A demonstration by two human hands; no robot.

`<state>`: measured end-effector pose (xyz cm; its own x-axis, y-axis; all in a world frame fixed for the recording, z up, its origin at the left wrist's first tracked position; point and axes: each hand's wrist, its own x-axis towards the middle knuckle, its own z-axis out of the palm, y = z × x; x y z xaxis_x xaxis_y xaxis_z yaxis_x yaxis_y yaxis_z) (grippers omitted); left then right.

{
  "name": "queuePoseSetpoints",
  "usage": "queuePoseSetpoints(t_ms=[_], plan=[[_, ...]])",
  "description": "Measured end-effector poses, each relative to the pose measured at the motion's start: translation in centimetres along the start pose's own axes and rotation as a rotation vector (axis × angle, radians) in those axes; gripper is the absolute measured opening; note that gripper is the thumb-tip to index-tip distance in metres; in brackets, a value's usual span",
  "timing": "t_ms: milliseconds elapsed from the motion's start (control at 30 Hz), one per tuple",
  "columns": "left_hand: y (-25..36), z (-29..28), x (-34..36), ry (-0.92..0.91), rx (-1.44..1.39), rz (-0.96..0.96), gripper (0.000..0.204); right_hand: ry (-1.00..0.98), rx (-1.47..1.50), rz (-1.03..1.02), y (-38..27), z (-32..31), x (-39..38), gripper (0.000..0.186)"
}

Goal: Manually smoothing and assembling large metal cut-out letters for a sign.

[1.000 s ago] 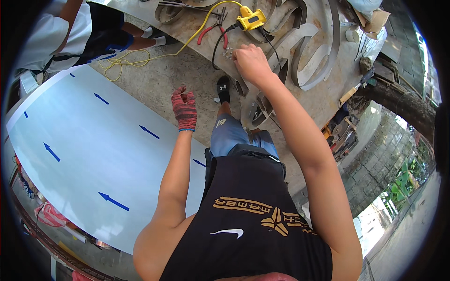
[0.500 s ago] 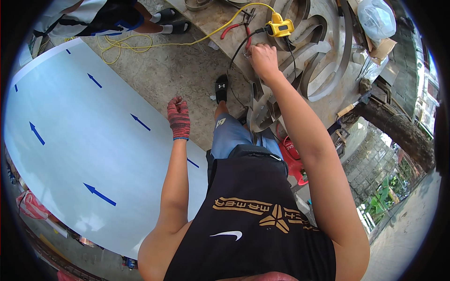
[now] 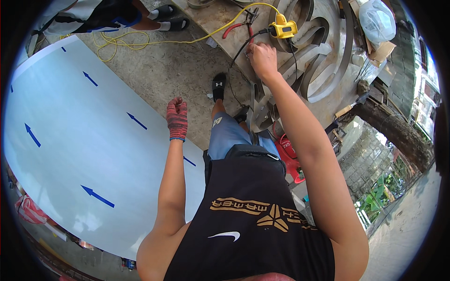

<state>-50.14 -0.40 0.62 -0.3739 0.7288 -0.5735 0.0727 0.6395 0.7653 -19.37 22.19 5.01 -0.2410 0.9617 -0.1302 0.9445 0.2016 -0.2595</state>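
My bare right hand is at the edge of the work table, its fingers closed in a pinch. What lies between them, if anything, is too small to make out. Just beyond its fingertips lie red-handled pliers, one handle ending close to the fingers. To the right of them is a yellow extension socket with a black cord plugged in. My left hand, in a red and dark knitted glove, hangs over the edge of a large pale sheet marked with blue arrows. Its fingers are curled in, and the palm is hidden.
Bent metal strips crowd the table. A yellow cord runs across to the floor. The plastic bag sits at the far right. Another person's feet in sandals are at the upper left. A red plastic object stands beside my legs.
The view has shifted slightly, so the sheet sits a little further left and the table a little further right. Both hands keep nearly the same pose and place.
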Motion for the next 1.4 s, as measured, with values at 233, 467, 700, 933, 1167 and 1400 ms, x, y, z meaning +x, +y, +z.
queuePoseSetpoints(t_ms=[233, 467, 700, 933, 1167, 1400], plan=[[-0.4, 0.1, 0.1, 0.011, -0.020, 0.044, 0.026, -0.047, -0.032, 0.057, 0.0, 0.0, -0.1, 0.014], [-0.2, 0.0, 0.1, -0.009, -0.026, 0.036, 0.026, -0.037, -0.080, 0.032, 0.1, -0.3, -0.4, 0.014], [-0.2, -0.5, -0.3, -0.016, 0.011, 0.034, 0.024, -0.149, -0.052, 0.039, 0.3, -1.6, -0.6, 0.015], [-0.6, -0.5, -0.9, -0.034, -0.025, -0.009, 0.025, -0.077, -0.056, -0.029, 0.6, -0.3, -1.0, 0.011], [-1.4, -1.2, -1.5, -0.012, -0.020, 0.003, 0.023, -0.163, -0.046, 0.076, 0.0, -0.3, -0.9, 0.020], [-1.8, -1.1, -1.7, -0.027, -0.004, 0.012, 0.024, -0.157, -0.133, 0.212, -0.6, -1.0, -0.7, 0.041]])
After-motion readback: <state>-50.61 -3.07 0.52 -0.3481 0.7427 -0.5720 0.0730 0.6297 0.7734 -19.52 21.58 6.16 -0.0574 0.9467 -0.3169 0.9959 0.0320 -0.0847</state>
